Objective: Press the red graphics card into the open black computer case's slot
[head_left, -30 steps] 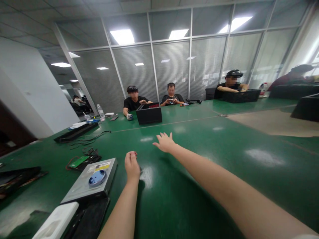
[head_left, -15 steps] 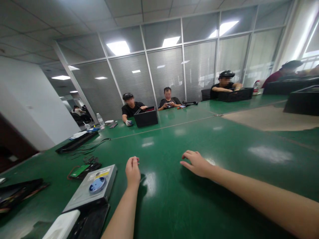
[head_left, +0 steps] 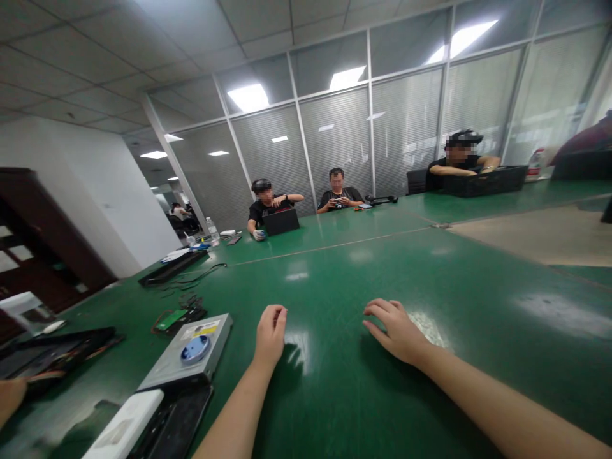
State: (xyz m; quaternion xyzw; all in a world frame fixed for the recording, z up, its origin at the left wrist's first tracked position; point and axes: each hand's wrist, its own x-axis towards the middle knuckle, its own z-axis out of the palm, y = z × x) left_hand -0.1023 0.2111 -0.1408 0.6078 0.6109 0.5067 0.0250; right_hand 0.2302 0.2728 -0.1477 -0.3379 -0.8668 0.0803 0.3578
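My left hand (head_left: 271, 333) is raised over the green table (head_left: 325, 395), its fingers loosely curved and holding nothing that I can see. Its shadow on the tabletop shows fingers apart. To the right, my right hand (head_left: 396, 330) hovers with thumb and fingers spread and nothing in it. A wide gap of bare tabletop separates the two. Nearest to my left hand is a silver disc drive-like metal box (head_left: 162, 366), with a round blue object (head_left: 195, 349) on top.
On the left lie a white slab-like object (head_left: 125, 424), a black tray-like part (head_left: 187, 417), a green circuit board (head_left: 173, 319) and a dark casing (head_left: 62, 357). Another person's hand (head_left: 10, 398) shows at the left edge. Across the table, people sit near black boxes (head_left: 282, 222).
The view has swung left, so the scene shifts right. My left hand's fingers have loosened; my right stays spread. Another person's hand has appeared at left. The far-left person has raised an arm over the box.
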